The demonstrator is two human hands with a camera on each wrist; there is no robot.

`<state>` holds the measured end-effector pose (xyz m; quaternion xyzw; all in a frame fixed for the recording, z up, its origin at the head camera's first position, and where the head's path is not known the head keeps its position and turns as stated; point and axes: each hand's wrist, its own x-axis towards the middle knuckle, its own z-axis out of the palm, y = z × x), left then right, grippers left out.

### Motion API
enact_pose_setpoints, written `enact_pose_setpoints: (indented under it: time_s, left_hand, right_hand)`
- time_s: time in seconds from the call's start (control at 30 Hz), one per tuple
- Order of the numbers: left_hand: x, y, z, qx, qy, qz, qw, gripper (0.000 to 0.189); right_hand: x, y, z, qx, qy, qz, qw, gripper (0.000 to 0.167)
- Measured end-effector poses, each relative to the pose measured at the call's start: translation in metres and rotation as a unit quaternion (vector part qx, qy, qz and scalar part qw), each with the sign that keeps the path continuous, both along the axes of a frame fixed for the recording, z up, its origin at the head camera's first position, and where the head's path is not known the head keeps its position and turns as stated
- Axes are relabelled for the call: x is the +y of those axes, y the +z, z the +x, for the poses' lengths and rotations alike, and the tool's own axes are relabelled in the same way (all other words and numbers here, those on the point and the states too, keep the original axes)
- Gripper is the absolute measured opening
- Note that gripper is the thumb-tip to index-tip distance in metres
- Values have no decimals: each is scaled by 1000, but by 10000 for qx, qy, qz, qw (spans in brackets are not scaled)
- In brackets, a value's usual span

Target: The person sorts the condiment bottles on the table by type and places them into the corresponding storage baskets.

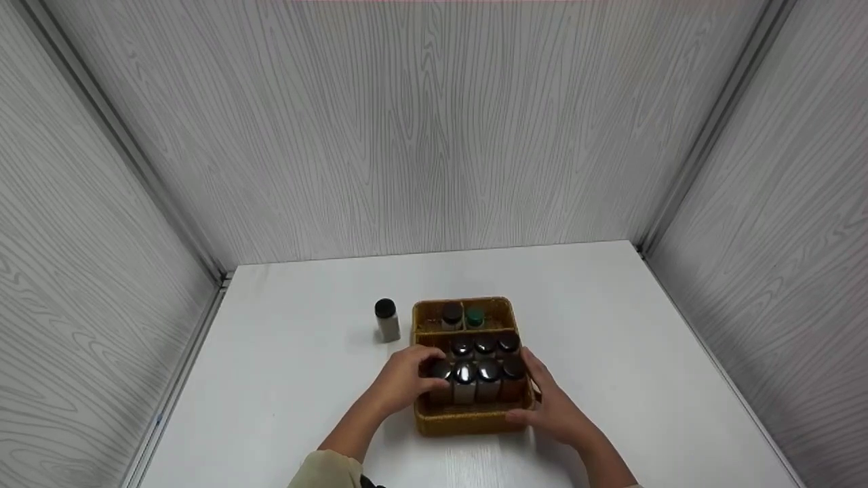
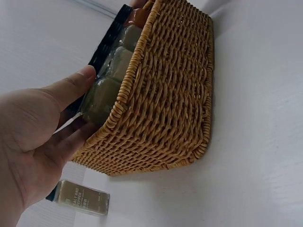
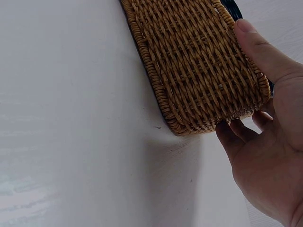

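Note:
A brown woven basket (image 1: 468,427) stands on the white table, with rows of dark-lidded spice jars (image 1: 488,383) in its large front compartment. My left hand (image 1: 400,381) reaches over the basket's left rim and holds the front-left spice jar (image 2: 100,101) between thumb and fingers. That jar is upright among its neighbours, and its base is hidden by the wicker. At the front right corner, my right hand (image 1: 559,410) grips the basket, thumb at the front rim and fingers along the right side.
Left of the basket, a black-capped seasoning jar (image 1: 388,322) labelled salt and pepper stands alone on the table. The basket's divided back section holds a brown-lidded jar (image 1: 451,315) and a green-lidded jar (image 1: 475,317). Grey wood-grain panels (image 1: 420,135) enclose the table's back and sides.

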<state>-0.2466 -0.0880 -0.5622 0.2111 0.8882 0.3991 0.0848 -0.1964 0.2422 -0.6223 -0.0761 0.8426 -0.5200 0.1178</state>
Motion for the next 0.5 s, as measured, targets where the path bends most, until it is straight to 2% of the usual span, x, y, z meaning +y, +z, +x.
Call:
enact_pose_setpoints:
  time_s: [0.23,0.5]
  left_hand:
    - [0,0,-2,140,9,-143,9998,43]
    - [1,0,0,-29,90,-117,9999,43]
  right_hand:
    - [1,1,1,-12,19,-26,10000,134]
    - [1,-1,1,3,15,-96,10000,133]
